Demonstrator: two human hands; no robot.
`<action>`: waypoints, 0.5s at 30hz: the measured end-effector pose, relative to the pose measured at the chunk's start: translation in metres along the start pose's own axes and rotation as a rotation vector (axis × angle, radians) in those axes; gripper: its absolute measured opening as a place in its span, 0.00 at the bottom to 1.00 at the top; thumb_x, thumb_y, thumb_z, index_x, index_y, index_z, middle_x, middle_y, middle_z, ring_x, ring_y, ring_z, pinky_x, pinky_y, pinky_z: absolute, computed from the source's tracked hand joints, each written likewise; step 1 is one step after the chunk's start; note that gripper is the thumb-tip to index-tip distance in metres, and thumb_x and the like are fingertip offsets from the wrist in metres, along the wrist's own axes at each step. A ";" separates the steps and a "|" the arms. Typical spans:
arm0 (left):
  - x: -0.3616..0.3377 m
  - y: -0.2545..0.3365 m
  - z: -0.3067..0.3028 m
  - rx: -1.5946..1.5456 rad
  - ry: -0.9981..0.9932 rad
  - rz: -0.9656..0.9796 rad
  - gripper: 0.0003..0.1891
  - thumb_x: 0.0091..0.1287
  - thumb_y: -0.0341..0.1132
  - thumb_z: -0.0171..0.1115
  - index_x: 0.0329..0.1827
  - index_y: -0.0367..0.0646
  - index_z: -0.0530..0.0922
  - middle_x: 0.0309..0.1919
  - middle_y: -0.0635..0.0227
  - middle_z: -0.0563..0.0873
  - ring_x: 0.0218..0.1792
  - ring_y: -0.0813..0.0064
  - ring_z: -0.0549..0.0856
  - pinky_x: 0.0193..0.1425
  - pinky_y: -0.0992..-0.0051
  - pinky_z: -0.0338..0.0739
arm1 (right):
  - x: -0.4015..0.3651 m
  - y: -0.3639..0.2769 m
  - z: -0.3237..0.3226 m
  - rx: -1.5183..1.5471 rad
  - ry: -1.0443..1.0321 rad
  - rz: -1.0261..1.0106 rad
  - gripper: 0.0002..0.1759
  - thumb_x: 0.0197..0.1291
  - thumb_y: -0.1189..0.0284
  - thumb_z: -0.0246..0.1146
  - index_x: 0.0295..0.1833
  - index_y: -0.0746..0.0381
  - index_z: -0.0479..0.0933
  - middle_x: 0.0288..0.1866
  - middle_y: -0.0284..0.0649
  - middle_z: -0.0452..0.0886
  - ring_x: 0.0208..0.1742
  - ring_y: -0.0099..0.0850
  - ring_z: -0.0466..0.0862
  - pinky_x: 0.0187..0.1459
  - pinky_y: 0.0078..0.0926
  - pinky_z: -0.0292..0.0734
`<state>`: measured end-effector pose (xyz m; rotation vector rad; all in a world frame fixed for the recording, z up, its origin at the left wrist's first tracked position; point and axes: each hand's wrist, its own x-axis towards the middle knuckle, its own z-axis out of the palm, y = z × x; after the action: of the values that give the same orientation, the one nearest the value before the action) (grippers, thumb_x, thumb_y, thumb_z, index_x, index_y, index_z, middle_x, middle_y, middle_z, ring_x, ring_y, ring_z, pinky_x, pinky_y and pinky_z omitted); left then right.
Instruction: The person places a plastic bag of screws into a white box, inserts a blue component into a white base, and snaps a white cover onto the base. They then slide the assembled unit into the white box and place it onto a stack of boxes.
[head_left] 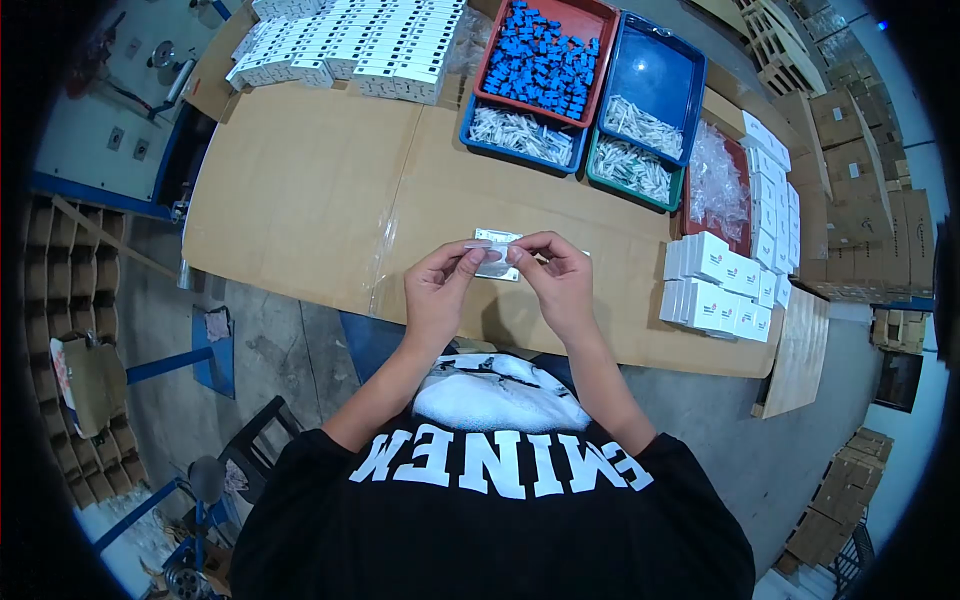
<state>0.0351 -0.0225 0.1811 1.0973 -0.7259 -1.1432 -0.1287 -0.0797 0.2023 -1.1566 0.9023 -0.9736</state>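
**A:** Where are the hands?

**B:** They meet at the centre of the frame, over the near part of the brown cardboard-covered table (300, 190). The left hand (438, 288) and the right hand (562, 278) hold a small clear plastic packet (492, 260) between them.

**A:** And the fingers?

**B:** On each hand the thumb and forefinger are pinched together on the packet. The left hand has its left end and the right hand its right end. The other fingers curl inward. What the packet contains is too small to tell.

**A:** Is the packet lying on the table?

**B:** No, it is held up in the fingertips, above the cardboard. Just behind it a small flat white box (497, 238) lies on the table, partly hidden by the fingers.

**A:** What else is on the table?

**B:** At the upper middle, a red plastic tray (489, 55) full of small blue parts (540, 60) rests across a blue plastic tray (465, 118) holding white pieces in clear wrap (520, 135). To their right, a second blue tray (650, 70) sits over a green tray (625, 190), both with more of those white pieces. At the right of the frame stands a stack of small white cardboard boxes (715, 280), well apart from the hands. Rows of similar white boxes (350, 40) fill the top of the frame, left of the trays.
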 end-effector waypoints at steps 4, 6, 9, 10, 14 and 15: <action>0.001 -0.003 0.001 -0.007 -0.017 -0.006 0.12 0.78 0.31 0.66 0.56 0.31 0.86 0.46 0.61 0.93 0.49 0.75 0.91 0.57 0.75 0.84 | 0.000 0.008 0.001 0.009 0.032 -0.095 0.06 0.71 0.78 0.70 0.49 0.67 0.83 0.45 0.35 0.86 0.46 0.19 0.84 0.49 0.19 0.81; 0.001 -0.004 0.001 -0.012 -0.012 -0.015 0.12 0.78 0.31 0.66 0.56 0.32 0.86 0.46 0.61 0.93 0.49 0.75 0.91 0.57 0.75 0.84 | 0.000 0.010 0.005 0.025 0.042 -0.081 0.06 0.71 0.78 0.70 0.49 0.67 0.83 0.44 0.34 0.86 0.46 0.19 0.83 0.49 0.20 0.81; 0.001 -0.005 0.001 -0.023 -0.009 -0.025 0.11 0.78 0.31 0.66 0.56 0.32 0.86 0.46 0.61 0.93 0.49 0.75 0.91 0.58 0.76 0.84 | 0.000 0.006 0.008 0.028 0.044 -0.045 0.05 0.71 0.78 0.70 0.49 0.67 0.83 0.44 0.33 0.85 0.45 0.18 0.82 0.49 0.20 0.80; 0.002 -0.005 0.000 -0.030 -0.011 -0.027 0.11 0.78 0.31 0.66 0.56 0.32 0.86 0.46 0.61 0.93 0.49 0.75 0.91 0.58 0.76 0.83 | 0.000 0.005 0.008 0.015 0.036 -0.021 0.05 0.71 0.78 0.69 0.48 0.67 0.83 0.44 0.33 0.85 0.45 0.18 0.82 0.49 0.19 0.79; 0.002 0.002 0.002 -0.020 -0.037 -0.055 0.11 0.78 0.31 0.66 0.55 0.32 0.86 0.47 0.61 0.93 0.50 0.76 0.90 0.59 0.76 0.83 | 0.001 0.008 0.005 0.002 0.022 -0.008 0.04 0.71 0.78 0.69 0.48 0.66 0.83 0.44 0.32 0.84 0.45 0.18 0.81 0.48 0.19 0.79; 0.001 0.009 0.007 -0.015 -0.034 -0.046 0.10 0.78 0.30 0.66 0.55 0.32 0.86 0.47 0.61 0.93 0.51 0.76 0.90 0.59 0.75 0.83 | 0.001 0.010 0.005 0.008 0.035 -0.044 0.04 0.71 0.78 0.69 0.48 0.66 0.83 0.43 0.31 0.84 0.44 0.17 0.81 0.47 0.18 0.78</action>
<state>0.0326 -0.0254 0.1913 1.0894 -0.7208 -1.2071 -0.1220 -0.0780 0.1930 -1.1594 0.9033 -1.0350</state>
